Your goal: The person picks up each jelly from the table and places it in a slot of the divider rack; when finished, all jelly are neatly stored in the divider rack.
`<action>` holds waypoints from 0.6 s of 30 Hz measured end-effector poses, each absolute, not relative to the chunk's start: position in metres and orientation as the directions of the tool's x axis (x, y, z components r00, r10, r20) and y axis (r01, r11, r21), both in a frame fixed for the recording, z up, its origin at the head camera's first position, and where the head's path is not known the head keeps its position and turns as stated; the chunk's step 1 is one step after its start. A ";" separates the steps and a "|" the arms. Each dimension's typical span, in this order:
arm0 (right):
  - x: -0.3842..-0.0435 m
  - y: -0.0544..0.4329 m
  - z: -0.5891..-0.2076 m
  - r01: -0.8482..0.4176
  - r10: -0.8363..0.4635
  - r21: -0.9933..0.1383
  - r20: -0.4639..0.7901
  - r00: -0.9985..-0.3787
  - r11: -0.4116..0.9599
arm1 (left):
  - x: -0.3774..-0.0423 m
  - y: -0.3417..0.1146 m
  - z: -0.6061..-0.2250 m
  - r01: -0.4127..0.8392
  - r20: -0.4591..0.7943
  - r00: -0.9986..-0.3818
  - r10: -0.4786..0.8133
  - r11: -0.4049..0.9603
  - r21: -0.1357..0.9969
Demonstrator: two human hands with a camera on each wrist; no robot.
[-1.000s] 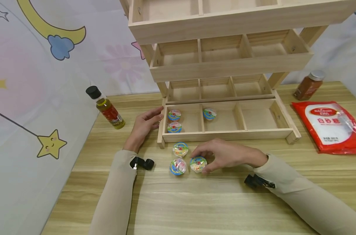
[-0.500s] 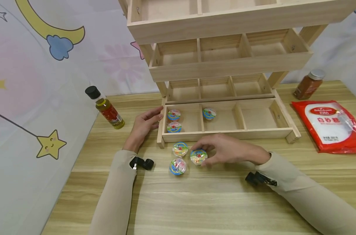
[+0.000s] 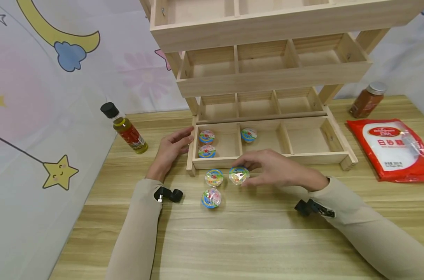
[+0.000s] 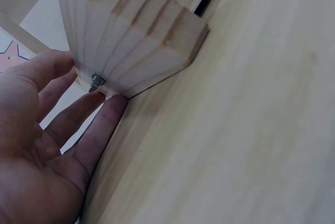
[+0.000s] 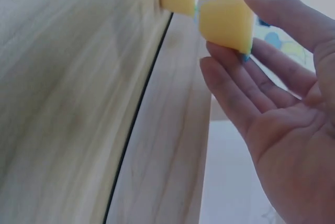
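Note:
In the head view my right hand [image 3: 275, 168] pinches a yellow jelly cup [image 3: 239, 175] between thumb and fingers, just in front of the wooden rack's bottom tray [image 3: 268, 160]. The right wrist view shows this yellow cup [image 5: 225, 23] raised off the table. Beside it on the table stand another yellow jelly cup [image 3: 214, 177] and a pink-lidded one [image 3: 211, 198]. My left hand [image 3: 170, 151] touches the left end of the rack; up close, its extended fingertips rest against the wooden foot [image 4: 136, 30]. Two pink-lidded cups [image 3: 207, 151] sit in the tray's left compartment, one cup [image 3: 248, 135] in the middle.
An oil bottle [image 3: 129, 132] stands left of the rack. To the right are a jar with a silver lid [image 3: 367, 100] and a red-and-white sugar bag [image 3: 390, 149]. Upper trays [image 3: 275, 79] of the rack overhang the bottom one.
My right hand has lifted the yellow jelly cup and carried it away from me, toward the tray's front wall. The left hand stays at the rack's end.

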State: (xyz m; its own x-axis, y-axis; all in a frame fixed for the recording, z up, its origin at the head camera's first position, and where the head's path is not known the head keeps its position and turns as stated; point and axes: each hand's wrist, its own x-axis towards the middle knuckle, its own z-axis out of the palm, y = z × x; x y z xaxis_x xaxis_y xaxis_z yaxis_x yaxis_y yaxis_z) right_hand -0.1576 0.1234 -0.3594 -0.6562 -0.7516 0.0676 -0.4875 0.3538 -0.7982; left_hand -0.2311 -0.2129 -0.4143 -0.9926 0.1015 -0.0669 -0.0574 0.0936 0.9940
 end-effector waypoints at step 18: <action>-0.172 0.140 -0.354 -0.450 -0.635 -0.786 0.095 -0.766 0.425 | -0.232 -0.213 -0.416 -0.053 -0.065 -0.993 0.099 0.113 0.992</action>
State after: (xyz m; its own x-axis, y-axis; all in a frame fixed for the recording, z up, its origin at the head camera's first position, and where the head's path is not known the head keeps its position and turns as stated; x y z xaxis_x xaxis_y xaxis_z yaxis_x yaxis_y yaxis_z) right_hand -0.1721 0.1396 -0.3536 -0.7665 -0.6352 0.0952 -0.4497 0.4249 -0.7856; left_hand -0.2322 -0.2134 -0.4156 -0.9929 0.0995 -0.0647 -0.0533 0.1130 0.9922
